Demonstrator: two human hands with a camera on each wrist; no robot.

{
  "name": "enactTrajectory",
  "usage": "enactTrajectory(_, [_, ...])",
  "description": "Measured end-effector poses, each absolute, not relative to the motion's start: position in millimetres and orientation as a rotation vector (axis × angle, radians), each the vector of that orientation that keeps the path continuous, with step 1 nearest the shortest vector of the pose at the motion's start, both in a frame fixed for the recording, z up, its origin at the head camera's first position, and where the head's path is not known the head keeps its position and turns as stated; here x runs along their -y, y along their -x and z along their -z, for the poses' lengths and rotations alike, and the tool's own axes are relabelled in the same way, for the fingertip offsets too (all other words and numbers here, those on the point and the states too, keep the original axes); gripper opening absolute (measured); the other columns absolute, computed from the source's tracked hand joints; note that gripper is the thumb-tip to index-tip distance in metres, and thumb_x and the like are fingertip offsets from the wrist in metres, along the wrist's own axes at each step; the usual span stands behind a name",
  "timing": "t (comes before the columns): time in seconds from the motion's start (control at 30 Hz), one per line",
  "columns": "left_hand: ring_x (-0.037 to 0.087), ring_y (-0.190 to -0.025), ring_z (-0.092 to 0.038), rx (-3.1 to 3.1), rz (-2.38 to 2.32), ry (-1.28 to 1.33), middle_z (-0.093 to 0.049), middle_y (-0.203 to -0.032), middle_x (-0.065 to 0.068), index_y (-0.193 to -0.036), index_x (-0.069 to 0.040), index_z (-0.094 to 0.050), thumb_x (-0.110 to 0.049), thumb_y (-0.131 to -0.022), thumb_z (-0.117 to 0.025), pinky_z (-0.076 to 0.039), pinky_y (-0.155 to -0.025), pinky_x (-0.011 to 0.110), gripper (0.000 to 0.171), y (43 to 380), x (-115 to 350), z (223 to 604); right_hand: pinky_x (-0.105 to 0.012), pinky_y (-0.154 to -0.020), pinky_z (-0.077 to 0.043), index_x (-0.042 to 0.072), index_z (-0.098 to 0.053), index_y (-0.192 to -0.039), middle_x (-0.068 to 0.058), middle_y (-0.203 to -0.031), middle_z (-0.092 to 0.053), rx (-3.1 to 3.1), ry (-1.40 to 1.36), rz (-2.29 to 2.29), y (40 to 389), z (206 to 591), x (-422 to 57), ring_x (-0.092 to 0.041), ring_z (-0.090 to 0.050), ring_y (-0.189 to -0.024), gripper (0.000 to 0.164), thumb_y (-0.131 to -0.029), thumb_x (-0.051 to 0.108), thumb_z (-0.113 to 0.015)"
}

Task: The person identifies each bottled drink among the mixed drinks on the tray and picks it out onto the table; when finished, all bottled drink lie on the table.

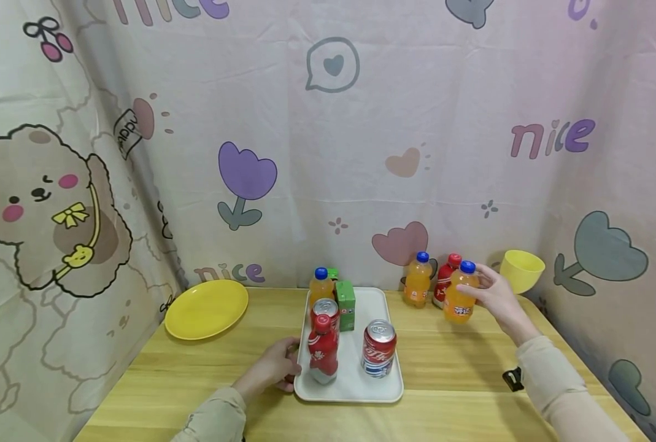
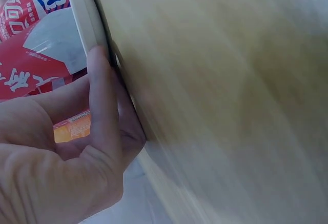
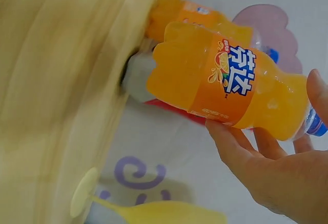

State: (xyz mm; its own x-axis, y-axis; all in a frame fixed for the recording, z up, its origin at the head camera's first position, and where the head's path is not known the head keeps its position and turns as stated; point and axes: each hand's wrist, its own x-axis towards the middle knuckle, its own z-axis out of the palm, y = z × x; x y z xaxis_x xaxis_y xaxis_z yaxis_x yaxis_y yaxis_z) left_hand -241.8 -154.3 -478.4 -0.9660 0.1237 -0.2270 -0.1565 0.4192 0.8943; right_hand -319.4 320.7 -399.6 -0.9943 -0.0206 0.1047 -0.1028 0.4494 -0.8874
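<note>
My right hand (image 1: pixel 493 296) grips an orange soda bottle (image 1: pixel 460 301) with a blue cap; in the right wrist view its fingers and thumb are round the upper part of the bottle (image 3: pixel 225 75). Close behind stand a second orange soda bottle (image 1: pixel 417 282) and a red-capped bottle (image 1: pixel 446 273), partly covered. At the left rim of a white tray (image 1: pixel 361 387) my left hand (image 1: pixel 277 365) holds the edge, fingers against the rim in the left wrist view. On the tray are a red-labelled bottle (image 1: pixel 323 353), a red can (image 1: pixel 379 350), another can (image 1: pixel 328 307), a green carton (image 1: pixel 345 304) and an orange soda bottle (image 1: pixel 320 283).
A yellow plate (image 1: pixel 206 310) lies at the back left of the wooden table (image 1: pixel 438 405). Beyond my right hand, a yellow cup (image 1: pixel 521 271) stands at the back right. A small black object (image 1: pixel 512 379) shows beside my right sleeve. Printed curtains (image 1: pixel 328 153) enclose the table.
</note>
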Motion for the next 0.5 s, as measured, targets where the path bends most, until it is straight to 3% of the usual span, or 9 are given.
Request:
enactTrajectory(0.2, [0.019,-0.067,-0.058,-2.413,-1.569,0.033,-0.053,-0.092,0.012,-0.152,0.006,-0.044,0.013,-0.087,-0.064,-0.058,-0.050,0.025,0.069,240.8,154.7,477.0,-0.052,-0.111,-0.057,0.005,-0.025,-0.166,-0.030,-0.165,-0.037,2.612,-0.069,-1.594,324.4,409.1,-332.2,-0.042,-0.048,-0.144,0.081,-0.103,0.034,-0.068])
enactTrajectory(0.5, [0.019,-0.068,-0.058,-2.398,-1.573,0.004,-0.053,-0.093,0.012,-0.152,0.006,-0.043,0.011,-0.088,-0.065,-0.059,-0.051,0.025,0.068,239.6,155.0,474.8,-0.066,-0.120,-0.045,0.005,-0.026,-0.166,-0.029,-0.170,-0.028,2.553,0.011,-1.666,332.2,421.0,-345.4,-0.049,-0.036,-0.151,0.080,-0.104,0.034,-0.067])
